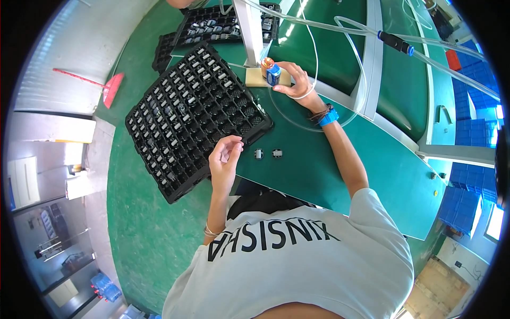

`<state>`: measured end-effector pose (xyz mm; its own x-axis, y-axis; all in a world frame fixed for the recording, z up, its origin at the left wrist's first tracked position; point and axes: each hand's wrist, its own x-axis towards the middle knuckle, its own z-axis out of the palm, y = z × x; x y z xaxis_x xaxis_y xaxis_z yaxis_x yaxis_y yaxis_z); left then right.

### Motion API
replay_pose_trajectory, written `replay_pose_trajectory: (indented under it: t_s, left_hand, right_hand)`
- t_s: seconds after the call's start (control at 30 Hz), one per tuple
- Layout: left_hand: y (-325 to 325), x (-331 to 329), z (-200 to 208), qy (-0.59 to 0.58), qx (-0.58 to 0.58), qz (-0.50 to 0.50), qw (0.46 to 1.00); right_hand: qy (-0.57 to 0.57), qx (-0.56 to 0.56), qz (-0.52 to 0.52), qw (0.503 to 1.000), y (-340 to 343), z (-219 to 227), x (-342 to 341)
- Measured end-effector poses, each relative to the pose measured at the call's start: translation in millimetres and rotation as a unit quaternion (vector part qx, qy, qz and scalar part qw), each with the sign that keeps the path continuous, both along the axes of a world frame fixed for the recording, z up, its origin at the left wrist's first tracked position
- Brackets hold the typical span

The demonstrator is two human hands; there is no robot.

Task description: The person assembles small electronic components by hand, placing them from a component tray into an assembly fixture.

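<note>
My right hand (300,84) reaches to the far side of the green table, its thumb and fingers closed round a small blue container (273,75) with an orange-copper top. What kind of container it is, I cannot make out. It stands upright at a pale yellow block (254,77). My left hand (225,154) hovers by the near right edge of a black compartment tray (264,125), fingers curled and thumb close to them. Anything pinched there is too small to see. Two small metal parts (258,153) (277,153) lie side by side on the table, right of my left hand.
Rows of small metal parts fill many of the tray's pockets. Another black tray (223,33) with parts sits beyond it. A white post (249,32) rises behind the block. Clear tubes (340,26) hang across the upper right. Blue crates (461,204) are stacked far right.
</note>
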<state>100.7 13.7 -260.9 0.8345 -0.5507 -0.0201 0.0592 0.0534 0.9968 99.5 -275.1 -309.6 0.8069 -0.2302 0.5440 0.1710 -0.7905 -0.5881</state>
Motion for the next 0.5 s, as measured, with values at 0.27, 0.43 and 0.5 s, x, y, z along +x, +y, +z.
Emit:
replay_pose_trajectory:
  t_s: [0.27,0.43,0.5]
  left_hand:
    - [2.9,-0.4,0.4,0.002,0.003,0.007,1.000]
    - [4.1,0.4,1.3,-0.004,0.005,0.012,1.000]
    - [4.1,0.5,1.1,0.000,0.001,0.012,1.000]
  right_hand:
    - [-0.016,0.007,-0.003,1.000,0.6,-3.3,2.2]
    - [-0.014,0.002,-0.002,1.000,0.8,-1.4,0.8]
    - [-0.009,0.002,-0.005,1.000,0.6,-1.7,1.1]
